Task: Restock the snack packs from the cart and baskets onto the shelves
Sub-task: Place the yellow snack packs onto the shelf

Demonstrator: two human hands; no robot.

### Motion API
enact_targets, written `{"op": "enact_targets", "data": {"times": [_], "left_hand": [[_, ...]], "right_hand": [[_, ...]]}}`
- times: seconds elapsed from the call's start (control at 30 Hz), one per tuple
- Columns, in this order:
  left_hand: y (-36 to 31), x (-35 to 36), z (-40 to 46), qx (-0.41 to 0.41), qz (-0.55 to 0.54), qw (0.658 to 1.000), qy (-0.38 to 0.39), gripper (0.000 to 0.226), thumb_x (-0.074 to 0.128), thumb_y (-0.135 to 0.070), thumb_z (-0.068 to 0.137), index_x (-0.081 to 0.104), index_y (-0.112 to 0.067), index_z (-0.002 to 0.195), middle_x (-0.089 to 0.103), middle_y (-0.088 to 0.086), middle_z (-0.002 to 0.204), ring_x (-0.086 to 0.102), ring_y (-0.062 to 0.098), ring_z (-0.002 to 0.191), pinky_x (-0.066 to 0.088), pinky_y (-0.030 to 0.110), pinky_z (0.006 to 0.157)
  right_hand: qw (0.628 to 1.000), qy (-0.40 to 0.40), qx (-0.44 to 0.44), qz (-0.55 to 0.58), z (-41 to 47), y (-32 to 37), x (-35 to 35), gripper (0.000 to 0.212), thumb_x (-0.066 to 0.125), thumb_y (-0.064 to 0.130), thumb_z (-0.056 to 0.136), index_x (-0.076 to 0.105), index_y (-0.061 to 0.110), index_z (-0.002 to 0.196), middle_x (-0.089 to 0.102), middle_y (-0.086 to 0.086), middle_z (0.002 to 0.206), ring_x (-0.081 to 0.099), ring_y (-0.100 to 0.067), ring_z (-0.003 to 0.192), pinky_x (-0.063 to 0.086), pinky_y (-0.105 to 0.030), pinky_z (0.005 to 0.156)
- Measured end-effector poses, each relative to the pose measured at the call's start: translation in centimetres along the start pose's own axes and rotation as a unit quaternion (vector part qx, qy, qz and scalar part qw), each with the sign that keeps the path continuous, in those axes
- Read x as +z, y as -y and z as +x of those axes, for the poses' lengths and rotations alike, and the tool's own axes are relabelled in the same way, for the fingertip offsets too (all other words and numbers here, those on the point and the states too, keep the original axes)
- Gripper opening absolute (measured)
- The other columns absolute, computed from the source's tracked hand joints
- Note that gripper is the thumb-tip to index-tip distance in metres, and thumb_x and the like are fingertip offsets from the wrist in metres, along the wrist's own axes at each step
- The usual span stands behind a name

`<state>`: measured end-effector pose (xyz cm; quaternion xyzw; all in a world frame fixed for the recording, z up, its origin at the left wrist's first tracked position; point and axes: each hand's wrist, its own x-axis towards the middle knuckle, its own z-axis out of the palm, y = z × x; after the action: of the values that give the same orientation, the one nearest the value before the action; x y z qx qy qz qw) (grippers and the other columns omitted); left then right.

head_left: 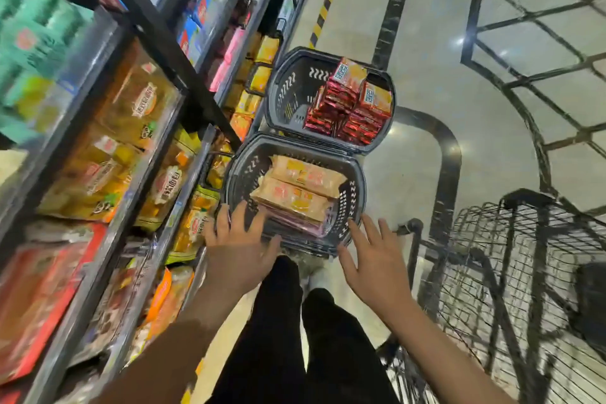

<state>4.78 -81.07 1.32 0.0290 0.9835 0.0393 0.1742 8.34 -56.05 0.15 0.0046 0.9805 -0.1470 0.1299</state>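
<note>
Hands spread wide, I see my left hand (237,239) and right hand (370,252) holding nothing over the near basket (355,187) of orange packs (300,188).

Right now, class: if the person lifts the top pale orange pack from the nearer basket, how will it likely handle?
The top pale orange pack is long and flat, so it probably sags if held by one end. Its glossy wrapper looks slippery. It lies loose on the stack in the nearer basket, so it should lift freely.

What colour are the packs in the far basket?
Shiny red, with orange tops on the packs, in the head view.
</note>
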Motion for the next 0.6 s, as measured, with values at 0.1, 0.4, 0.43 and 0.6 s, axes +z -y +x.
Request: {"op": "enact_targets", "data": {"times": [0.1,0.4,0.43,0.6], "left_hand": [[1.2,4.1,4.3,0.021,0.018,0.999,0.044,0.074,0.028,-0.065,0.092,0.052,-0.023,0.148,0.046,0.018,0.154,0.035,0.045,0.145,0.030,0.063,0.112],[6.6,22.1,19.6,0.135,0.054,0.983,0.112,0.040,0.061,-0.023,0.093,0.066,-0.012,0.131,0.057,0.024,0.138,0.056,0.044,0.124,0.046,0.055,0.095],[7.3,23.9,21.6,0.157,0.072,0.976,0.129,0.042,0.063,-0.021,0.091,0.065,-0.011,0.132,0.058,0.025,0.138,0.058,0.044,0.122,0.048,0.054,0.093],[9.3,29.9,30.4,0.203,0.083,0.956,0.194,0.051,0.054,-0.019,0.098,0.044,-0.014,0.148,0.049,0.017,0.147,0.054,0.038,0.127,0.047,0.044,0.097]], "right_hand": [[0.999,0.034,0.026,0.008,2.8,-0.9,4.7,0.055,0.044,0.049,0.102,0.050,0.019,0.148,0.050,-0.014,0.152,0.043,-0.043,0.140,0.034,-0.055,0.119],[0.993,0.022,0.094,0.070,13.5,-3.7,23.0,0.020,0.065,0.020,0.090,0.070,0.003,0.101,0.069,-0.017,0.106,0.058,-0.036,0.104,0.048,-0.050,0.102],[0.992,0.030,0.106,0.067,15.2,-4.4,24.7,0.016,0.065,0.018,0.090,0.069,0.003,0.095,0.068,-0.017,0.101,0.059,-0.038,0.101,0.047,-0.049,0.099],[0.993,0.033,0.103,0.052,24.2,-8.1,31.6,0.017,0.057,0.020,0.095,0.062,0.004,0.093,0.062,-0.021,0.092,0.058,-0.042,0.090,0.043,-0.047,0.079]]}}
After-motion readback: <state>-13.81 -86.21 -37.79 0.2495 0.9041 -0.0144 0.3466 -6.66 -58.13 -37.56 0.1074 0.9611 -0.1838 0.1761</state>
